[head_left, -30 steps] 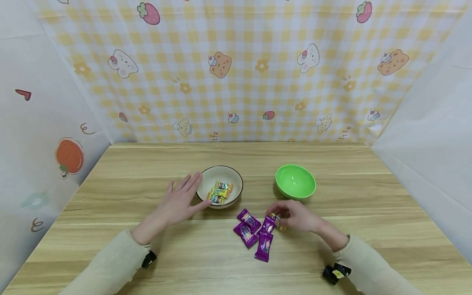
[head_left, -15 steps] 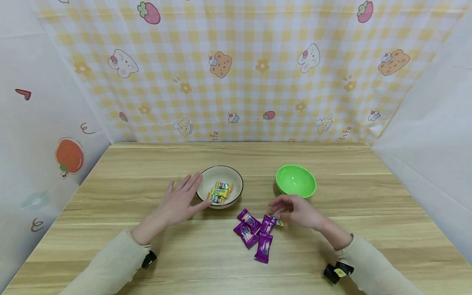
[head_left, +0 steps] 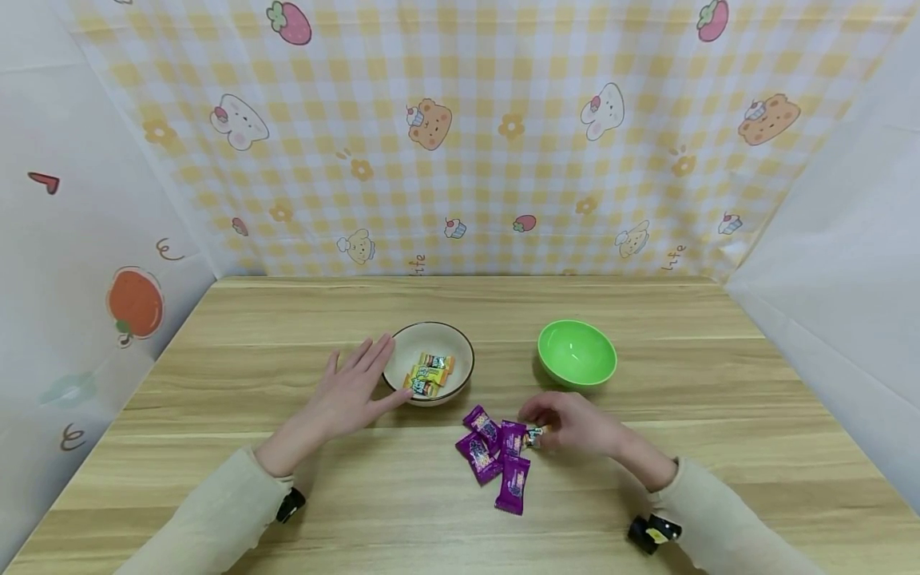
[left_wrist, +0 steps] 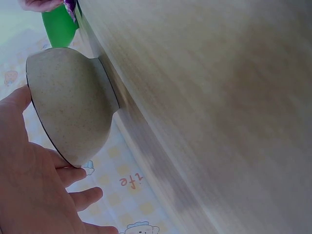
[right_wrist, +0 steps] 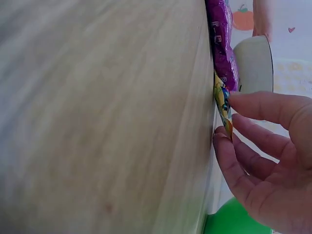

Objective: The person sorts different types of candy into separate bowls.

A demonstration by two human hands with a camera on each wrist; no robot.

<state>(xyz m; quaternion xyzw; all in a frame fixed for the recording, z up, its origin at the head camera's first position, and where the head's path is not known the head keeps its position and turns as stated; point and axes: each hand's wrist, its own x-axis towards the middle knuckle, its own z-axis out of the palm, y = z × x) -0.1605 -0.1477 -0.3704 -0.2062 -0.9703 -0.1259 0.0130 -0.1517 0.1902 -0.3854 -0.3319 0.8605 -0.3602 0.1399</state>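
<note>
My left hand (head_left: 352,399) rests at the near left rim of the cream bowl (head_left: 460,339), fingers spread; the left wrist view shows thumb and index finger touching the rim of this bowl (left_wrist: 73,97). Inside it lie several yellow candy packets (head_left: 429,374). My right hand (head_left: 575,419) is low at the table, pinching a small yellow candy packet (head_left: 533,437) between thumb and fingertips; in the right wrist view this packet (right_wrist: 223,102) stands partly behind the fingers. Touching it on the left are several purple candy packets (head_left: 513,483), lying in a loose cluster.
A green bowl (head_left: 577,353) stands behind my right hand, with nothing seen inside. The wooden table (head_left: 345,519) ends at a checked cloth backdrop (head_left: 474,160). White cloth hangs on both sides.
My right hand lifted off the yellow candy packet, then came down onto it again. That packet and the purple one beside it have shifted slightly left. The left hand has stayed still.
</note>
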